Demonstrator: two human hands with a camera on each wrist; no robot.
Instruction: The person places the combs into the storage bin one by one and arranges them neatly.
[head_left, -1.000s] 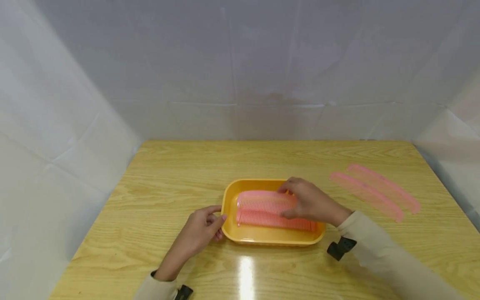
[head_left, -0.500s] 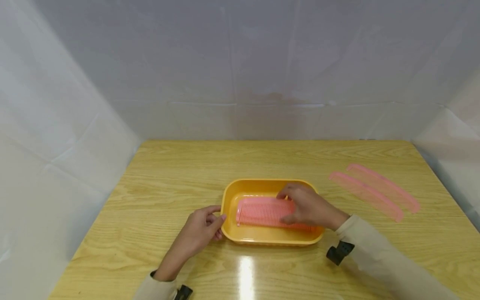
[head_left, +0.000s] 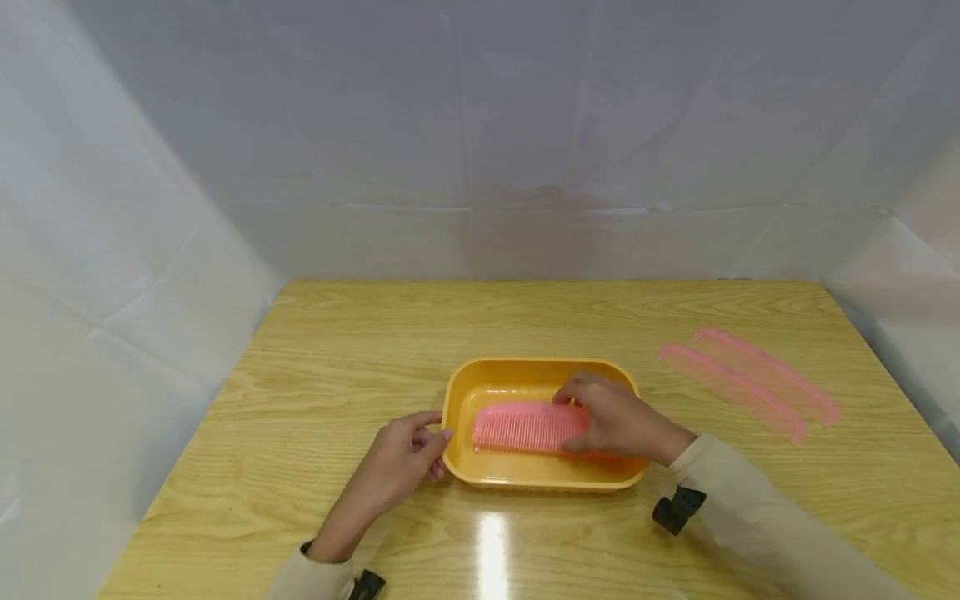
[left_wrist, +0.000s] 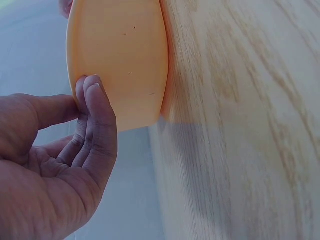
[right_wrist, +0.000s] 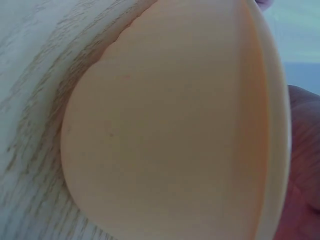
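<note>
A yellow plastic tray (head_left: 540,486) stands on the table, and a pink comb (head_left: 517,429) lies lengthwise inside it with its teeth toward the near side. My right hand (head_left: 622,417) reaches into the tray and holds the comb across its width, fingers at the spine and thumb at the teeth; it covers the comb's right part. At the tray's left end, my left hand (head_left: 397,462) pinches the rim. The left wrist view shows the thumb and fingertips (left_wrist: 95,95) at the tray's outer wall (left_wrist: 130,55). The right wrist view is mostly filled by the tray's wall (right_wrist: 165,130).
Two more pink combs, a nearer comb (head_left: 738,387) and a farther comb (head_left: 772,367), lie slantwise on the wooden table (head_left: 300,375) to the right of the tray. Pale sheeting (head_left: 525,125) hangs behind the table and at both sides.
Inside the tray, my right hand has lowered slightly with the comb, whose spine has shifted toward the near side over the teeth beneath. The left hand keeps its place on the rim.
</note>
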